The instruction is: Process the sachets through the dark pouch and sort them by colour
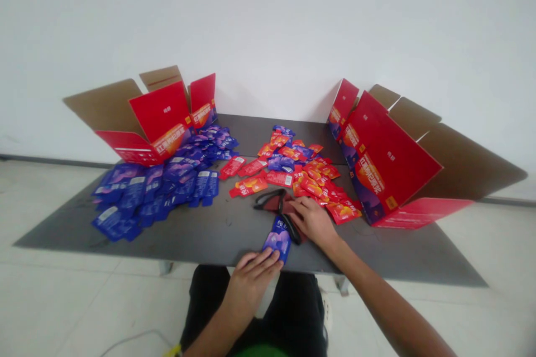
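A purple-blue packet (278, 242) lies near the front edge of the table. My left hand (255, 279) grips its lower end, with the fingers on top and the thumb side partly hidden. My right hand (312, 220) is closed on a brownish-red thing with curved black edges (274, 200), which looks like a pair of tinted glasses. Part of that thing lies over the packet's upper end. Just beyond my right hand is a loose heap of red-orange packets (312, 184), with a few purple ones (281, 163) among them.
At the left, many purple-blue packets (138, 192) are heaped on the dark grey table (201, 239). Behind them stands a red carton (161, 111) with raised flaps. A second open red carton (381, 161) stands at the right. A white wall (268, 27) rises behind the table.
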Available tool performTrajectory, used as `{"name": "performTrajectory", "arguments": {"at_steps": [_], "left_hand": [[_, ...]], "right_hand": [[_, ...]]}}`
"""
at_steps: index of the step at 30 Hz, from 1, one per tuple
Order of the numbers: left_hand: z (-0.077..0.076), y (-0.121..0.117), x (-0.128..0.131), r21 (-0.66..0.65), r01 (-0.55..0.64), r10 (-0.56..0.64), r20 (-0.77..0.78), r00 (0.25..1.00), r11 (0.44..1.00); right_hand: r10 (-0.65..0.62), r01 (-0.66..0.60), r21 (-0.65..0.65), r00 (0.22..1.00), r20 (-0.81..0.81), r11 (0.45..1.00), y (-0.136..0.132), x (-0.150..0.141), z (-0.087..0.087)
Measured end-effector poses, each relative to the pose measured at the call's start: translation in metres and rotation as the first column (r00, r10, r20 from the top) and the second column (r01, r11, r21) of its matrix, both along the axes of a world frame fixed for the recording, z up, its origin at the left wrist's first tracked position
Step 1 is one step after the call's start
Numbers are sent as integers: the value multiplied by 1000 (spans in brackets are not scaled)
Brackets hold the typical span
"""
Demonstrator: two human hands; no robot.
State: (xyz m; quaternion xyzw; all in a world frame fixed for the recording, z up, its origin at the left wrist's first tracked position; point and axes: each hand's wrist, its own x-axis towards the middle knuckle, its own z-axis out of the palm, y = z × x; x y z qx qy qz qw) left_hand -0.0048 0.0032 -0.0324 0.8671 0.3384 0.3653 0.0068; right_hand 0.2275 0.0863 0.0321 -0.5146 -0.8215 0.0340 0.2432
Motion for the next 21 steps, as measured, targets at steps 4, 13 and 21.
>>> {"name": "performTrajectory", "arguments": {"at_steps": [4,13,21], "left_hand": [[0,-1,0,-45,-2,1,-30,1000,999],[5,-1,1,-61,-1,-2,-54,999,998],[2,-3,4,-122,-35,36,5,999,992]], "right_hand": [[61,-59,37,997,-37,998,-14,-7,3],[17,-17,13,1000,-1,1000,9,1,-1],[217,-219,-32,975,-49,975,-20,-12,-11]]}}
